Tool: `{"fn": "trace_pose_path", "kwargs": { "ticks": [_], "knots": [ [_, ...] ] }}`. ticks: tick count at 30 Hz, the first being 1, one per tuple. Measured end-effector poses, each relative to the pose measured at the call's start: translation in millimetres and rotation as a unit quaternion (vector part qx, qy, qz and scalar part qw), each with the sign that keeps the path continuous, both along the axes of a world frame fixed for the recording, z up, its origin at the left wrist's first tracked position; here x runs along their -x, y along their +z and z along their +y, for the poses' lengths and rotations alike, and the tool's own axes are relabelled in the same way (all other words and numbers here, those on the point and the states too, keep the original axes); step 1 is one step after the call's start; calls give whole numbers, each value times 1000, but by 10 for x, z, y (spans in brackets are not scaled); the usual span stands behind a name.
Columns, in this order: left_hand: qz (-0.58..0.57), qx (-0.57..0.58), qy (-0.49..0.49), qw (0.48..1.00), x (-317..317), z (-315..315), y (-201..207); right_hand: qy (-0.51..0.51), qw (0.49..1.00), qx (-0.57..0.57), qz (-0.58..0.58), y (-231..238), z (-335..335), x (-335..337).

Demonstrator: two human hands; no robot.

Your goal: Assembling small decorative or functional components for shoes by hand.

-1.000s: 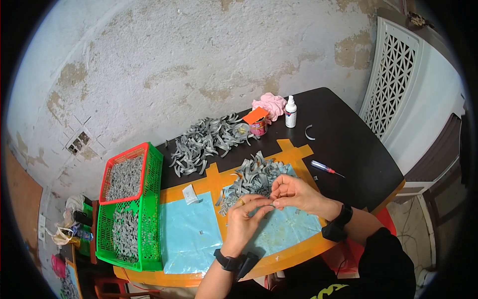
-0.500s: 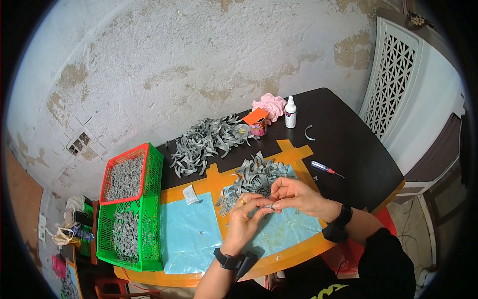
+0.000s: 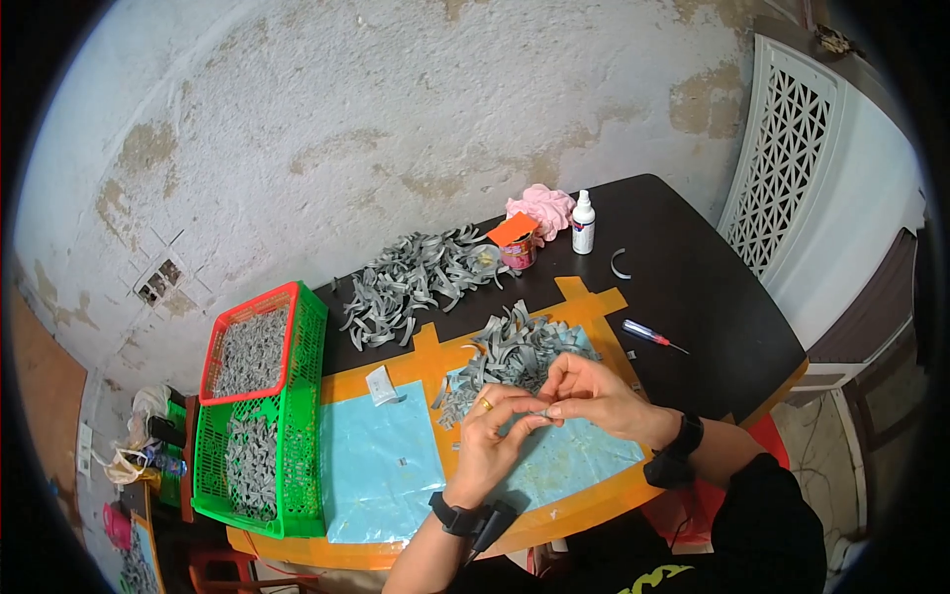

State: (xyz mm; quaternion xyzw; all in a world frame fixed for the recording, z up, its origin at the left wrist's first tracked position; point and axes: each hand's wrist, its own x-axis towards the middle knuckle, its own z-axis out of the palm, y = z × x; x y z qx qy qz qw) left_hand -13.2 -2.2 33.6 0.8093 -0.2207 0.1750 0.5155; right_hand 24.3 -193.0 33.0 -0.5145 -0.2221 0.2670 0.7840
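Note:
Over the front of the table, both my hands meet fingertip to fingertip around a small grey piece [image 3: 540, 414], mostly covered by the fingers. My left hand [image 3: 495, 432], with a ring on one finger, pinches its near end between thumb and fingers. From the other side, my right hand [image 3: 599, 398] grips it with thumb and forefinger. Just beyond the hands lies a heap of curved grey strips [image 3: 520, 342], with smaller grey bits [image 3: 455, 404] at its left edge. Light blue sheeting [image 3: 584, 450], fixed down with orange tape, lies beneath the hands.
A larger pile of curved strips [image 3: 416, 282] lies farther back. At left stand a green basket [image 3: 307, 436] and a red-rimmed basket [image 3: 294, 337], both holding grey pieces. A screwdriver [image 3: 648, 333], a spray bottle [image 3: 583, 223], a tin [image 3: 518, 254] and pink cloth [image 3: 544, 208] are on the table.
The whole view has shifted very slightly. Both hands keep their pinch on the small grey piece, with only a slight change of the fingers.

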Motion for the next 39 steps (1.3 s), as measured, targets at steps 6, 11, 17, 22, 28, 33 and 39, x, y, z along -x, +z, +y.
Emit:
{"fn": "trace_pose_path", "kwargs": {
  "ticks": [6,11,17,22,28,33,39],
  "knots": [
    [14,26,-4,1000,11,-11,9,-4,1000,-16,14,7,19,16],
    [13,32,-3,999,11,-19,-16,-15,998,-45,29,-24,29,40],
    [66,100,-17,993,18,-20,-47,-5,997,-69,34,-30,23,27],
    [44,55,-32,997,42,-11,0,44,997,-56,26,-72,-22,-44],
    [46,67,-32,996,65,-16,26,65,989,-96,92,-27,-9,1],
    [76,97,-25,992,62,-63,9,37,986,-130,99,-135,28,19],
    [54,96,26,994,98,-170,193,-23,997,-66,22,-68,1,-36]
  ]
}}
